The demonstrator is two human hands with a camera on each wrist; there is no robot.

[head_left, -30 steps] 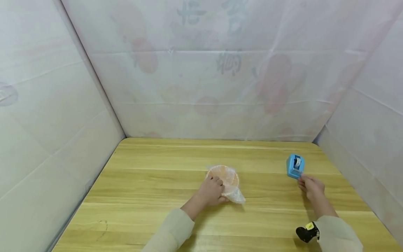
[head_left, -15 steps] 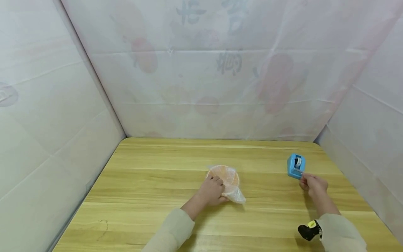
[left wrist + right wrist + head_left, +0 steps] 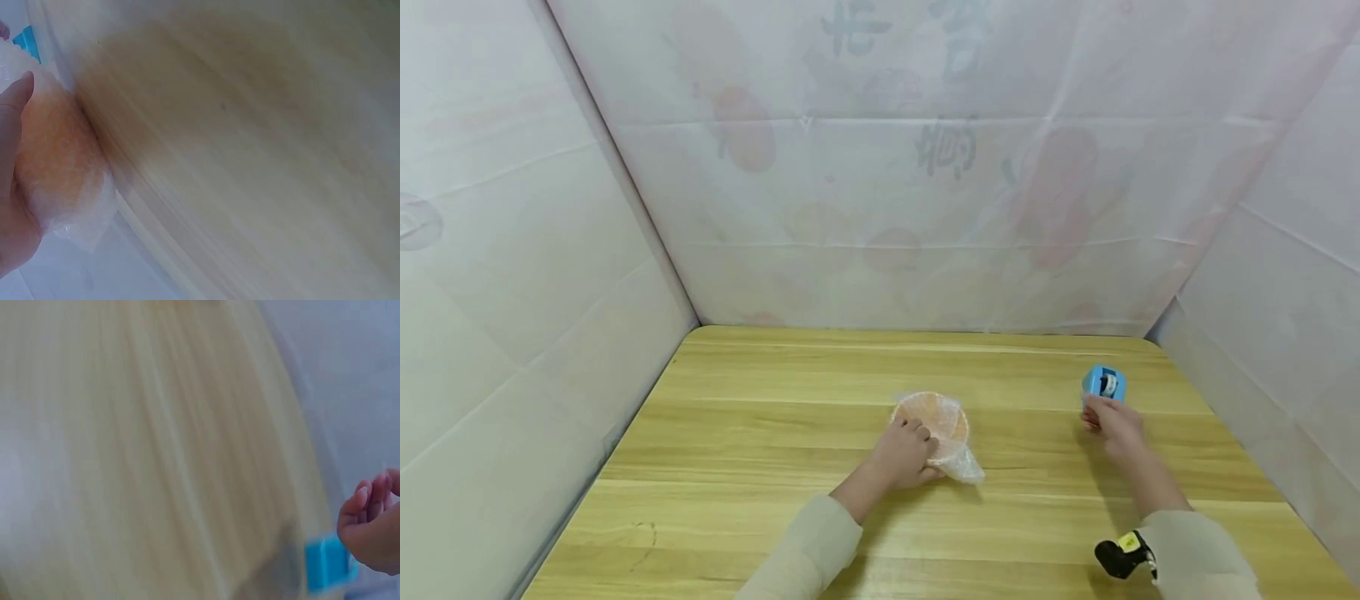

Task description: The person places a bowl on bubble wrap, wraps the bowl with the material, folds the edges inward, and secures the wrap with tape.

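A round orange dish wrapped in clear bubble wrap (image 3: 931, 411) lies near the middle of the table, a loose flap of wrap toward the right. My left hand (image 3: 906, 454) holds its near left side, fingers bent over the wrap, thumb low at the near edge. In the left wrist view the wrapped orange side (image 3: 62, 150) shows beside the thumb. A blue tape dispenser (image 3: 1097, 382) with a white roll stands at the right. My right hand (image 3: 1116, 423) overlaps its near end, fingertips pinched together on what looks like a small strip of clear tape, mostly hidden.
The wooden table (image 3: 737, 400) has rounded far corners. White printed cloth walls (image 3: 865, 250) stand behind it and along both sides. A black wrist-camera mount with a yellow label (image 3: 1123, 554) juts from the right sleeve.
The right hand first shifts slightly right at the dispenser's front, then moves left and up across it. The left hand and the wrapped dish stay put.
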